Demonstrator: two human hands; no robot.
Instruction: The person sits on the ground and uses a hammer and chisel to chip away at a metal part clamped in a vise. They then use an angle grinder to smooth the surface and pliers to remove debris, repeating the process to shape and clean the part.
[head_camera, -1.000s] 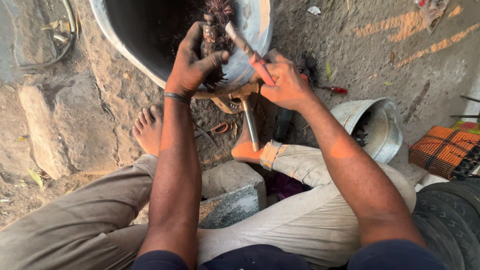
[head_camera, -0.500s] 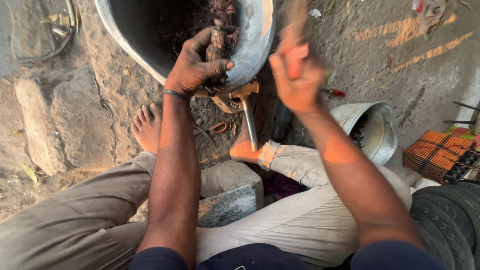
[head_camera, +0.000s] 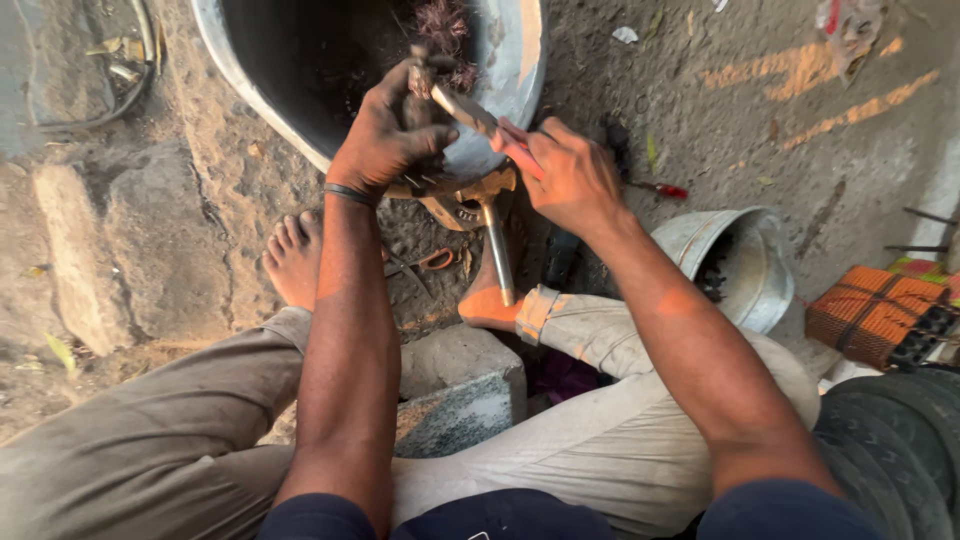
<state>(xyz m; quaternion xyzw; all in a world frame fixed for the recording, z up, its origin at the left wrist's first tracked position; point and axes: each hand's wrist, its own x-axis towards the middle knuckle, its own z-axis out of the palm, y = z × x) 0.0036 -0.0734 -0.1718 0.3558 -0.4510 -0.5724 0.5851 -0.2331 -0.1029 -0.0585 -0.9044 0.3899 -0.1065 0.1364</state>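
My left hand (head_camera: 385, 135), dark with grime, grips a small dirty metal part (head_camera: 420, 80) with a tuft of copper-coloured wire over the rim of a large metal tub (head_camera: 510, 70). My right hand (head_camera: 565, 175) holds a red-handled tool (head_camera: 475, 112) whose tip rests against that part. A hammer (head_camera: 490, 215) lies just below both hands, its handle pointing toward my right foot (head_camera: 485, 300).
I sit on the dirt ground with my left foot (head_camera: 295, 260) out. A stone block (head_camera: 455, 400) lies between my legs. A small metal pot (head_camera: 735, 260) lies tipped at right, beyond it an orange crate (head_camera: 870, 315) and black tyres (head_camera: 890, 450). A red screwdriver (head_camera: 655, 187) lies on the ground.
My right hand had lifted up with the tool half a second ago and has come back down against the part in my left hand. The left hand stayed at the tub rim.
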